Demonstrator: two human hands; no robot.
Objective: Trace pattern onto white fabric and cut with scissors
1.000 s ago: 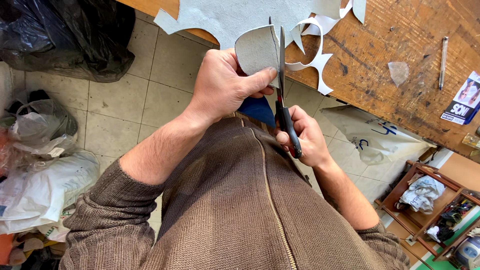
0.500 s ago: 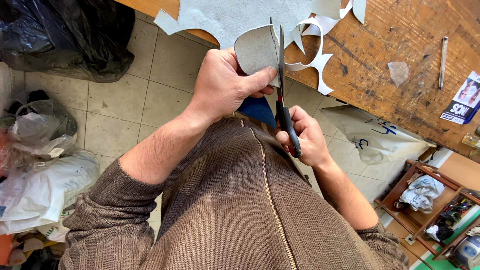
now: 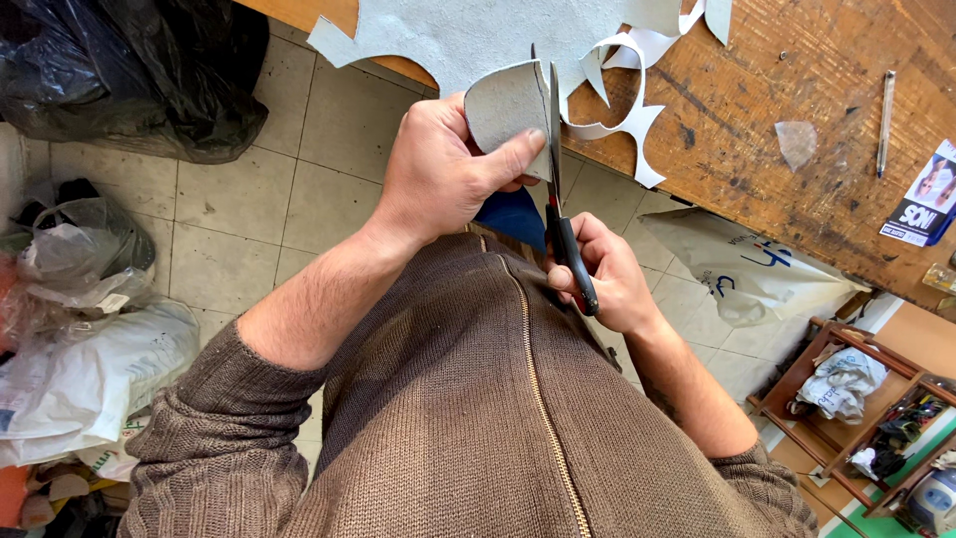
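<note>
Workpiece: a small grey piece of sheet material with one rounded edge (image 3: 503,105), matte surface, slightly curved, no markings visible. It sits above the person's chest, over the near edge of the worn wooden workbench (image 3: 797,90), held up off the bench surface.

Left hand (image 3: 438,174): closed around the grey piece; thumb presses across its lower front face, fingers wrap behind. Grip is a firm pinch, hand not spread.

Right hand (image 3: 607,279): fingers curled through the handles of the black-and-red-handled steel scissors (image 3: 560,179). Blades point up and run along the right-hand edge of the grey piece, touching it. Blades look nearly together; exact gap cannot be told.

Bench items: a large pale grey sheet with cut-out edges (image 3: 498,30) lies flat at the bench's near edge, just behind the workpiece. White curved offcut strips (image 3: 632,120) hang over the bench edge, right of the scissors. A slim metal pen-like tool (image 3: 884,120) lies well apart to the right.

Floor, left side: black plastic bag (image 3: 129,70) and white plastic bags (image 3: 90,379) on beige tiles.

Clothing: brown knitted zip sweater (image 3: 478,418), sleeves pushed up the forearms.
</note>
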